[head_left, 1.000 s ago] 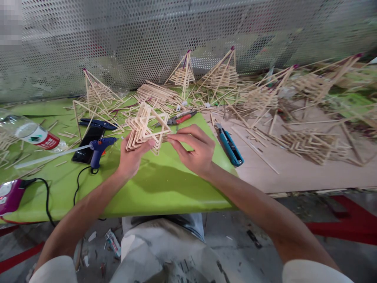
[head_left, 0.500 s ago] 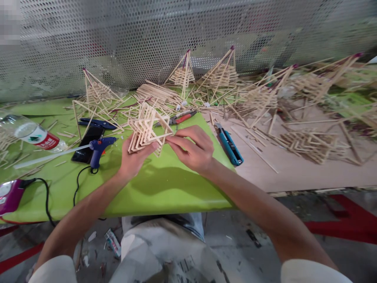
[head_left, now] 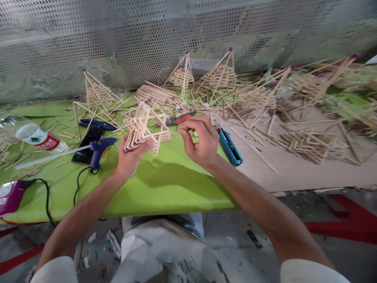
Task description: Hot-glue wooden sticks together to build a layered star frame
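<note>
A stacked star-shaped frame of thin wooden sticks [head_left: 144,127] is held above the green table cover [head_left: 176,184]. My left hand [head_left: 131,157] grips its lower left side, with the thumb across the sticks. To the right of the frame, apart from it, my right hand [head_left: 200,139] is raised with thumb and index fingertips pinched together; anything between them is too small to make out. Just behind that hand lie red-handled pliers [head_left: 182,118]. A teal utility knife [head_left: 229,144] rests to its right.
A blue glue gun [head_left: 99,152] lies left, beside a black phone [head_left: 88,145] and a plastic bottle [head_left: 44,137]. Loose sticks [head_left: 159,95] and pointed stick structures [head_left: 222,72] line the back, before a perforated metal screen [head_left: 126,43]. A purple device [head_left: 11,196] sits far left.
My right hand has moved off the frame, up and to the right, its fingers curling into a pinch. My left hand and the frame have shifted slightly left.
</note>
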### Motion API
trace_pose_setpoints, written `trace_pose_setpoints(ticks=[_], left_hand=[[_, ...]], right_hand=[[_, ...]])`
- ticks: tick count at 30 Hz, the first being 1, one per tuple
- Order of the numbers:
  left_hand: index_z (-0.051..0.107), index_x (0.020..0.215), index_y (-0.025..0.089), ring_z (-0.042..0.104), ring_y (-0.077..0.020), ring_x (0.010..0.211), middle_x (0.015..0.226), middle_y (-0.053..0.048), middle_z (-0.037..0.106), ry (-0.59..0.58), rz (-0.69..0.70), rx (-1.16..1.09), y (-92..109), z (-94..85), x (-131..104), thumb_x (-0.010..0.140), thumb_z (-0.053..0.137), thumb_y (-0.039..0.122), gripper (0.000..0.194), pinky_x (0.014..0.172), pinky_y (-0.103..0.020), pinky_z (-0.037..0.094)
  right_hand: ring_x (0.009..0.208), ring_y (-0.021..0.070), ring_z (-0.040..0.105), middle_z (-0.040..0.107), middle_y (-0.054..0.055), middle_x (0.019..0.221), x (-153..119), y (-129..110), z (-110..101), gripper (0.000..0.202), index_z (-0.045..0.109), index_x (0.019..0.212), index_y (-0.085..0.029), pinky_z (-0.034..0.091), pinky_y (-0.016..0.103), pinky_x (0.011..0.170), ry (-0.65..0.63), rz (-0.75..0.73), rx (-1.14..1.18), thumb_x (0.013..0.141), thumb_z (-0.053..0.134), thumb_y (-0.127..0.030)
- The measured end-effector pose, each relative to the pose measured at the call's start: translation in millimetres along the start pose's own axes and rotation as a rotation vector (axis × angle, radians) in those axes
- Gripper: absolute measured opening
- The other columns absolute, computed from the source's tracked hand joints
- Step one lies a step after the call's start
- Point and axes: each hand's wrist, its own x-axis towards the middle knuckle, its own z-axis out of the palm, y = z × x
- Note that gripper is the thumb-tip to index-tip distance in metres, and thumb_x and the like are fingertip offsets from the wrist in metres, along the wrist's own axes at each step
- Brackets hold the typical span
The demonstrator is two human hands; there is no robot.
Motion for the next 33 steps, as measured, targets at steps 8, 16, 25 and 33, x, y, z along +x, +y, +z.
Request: trace_pose_setpoints(ticks=[8,16,25,33], left_hand=[[0.075,0.092,0.021,0.075,-0.0175,0.073,0.082,0.0,0.075,-0.027,-0.089,-0.127,15,1.3,5,0.059,0.103,0.05,0.052,0.071,-0.031,0.065],[0.073,0.092,0.025,0.078,-0.0228,0.086,0.082,0.002,0.074,-0.106,-0.142,-0.217,24,-2.4,8,0.063,0.099,0.052,0.047,0.081,-0.038,0.067],[0.072,0.092,0.027,0.078,-0.0261,0.083,0.077,0.001,0.073,-0.144,-0.136,-0.205,24,-6.0,12,0.061,0.099,0.055,0.049,0.075,-0.041,0.068],[0.075,0.098,0.028,0.071,-0.018,0.07,0.078,0.002,0.068,-0.171,-0.084,-0.112,12,-8.7,10,0.063,0.098,0.054,0.05,0.067,-0.034,0.063]], right_hand=[[0.08,0.0173,0.061,0.066,0.005,0.095,-6,48,-1,0.021,0.06,0.103,-0.023,0.05,0.035,0.075,-0.02,0.218,-0.093,0.112,0.048,-0.038],[0.078,0.0219,0.059,0.068,0.009,0.093,-16,88,-3,0.04,0.062,0.097,-0.024,0.044,0.037,0.073,-0.136,0.373,-0.237,0.112,0.039,-0.053],[0.06,0.0181,0.054,0.06,0.002,0.067,-13,41,0,0.036,0.061,0.088,-0.023,0.038,0.034,0.058,-0.14,0.142,-0.189,0.113,0.042,-0.039],[0.077,0.0177,0.069,0.076,0.005,0.091,-13,-1,3,0.016,0.075,0.116,-0.027,0.058,0.033,0.072,-0.037,-0.225,-0.053,0.103,0.069,-0.034]])
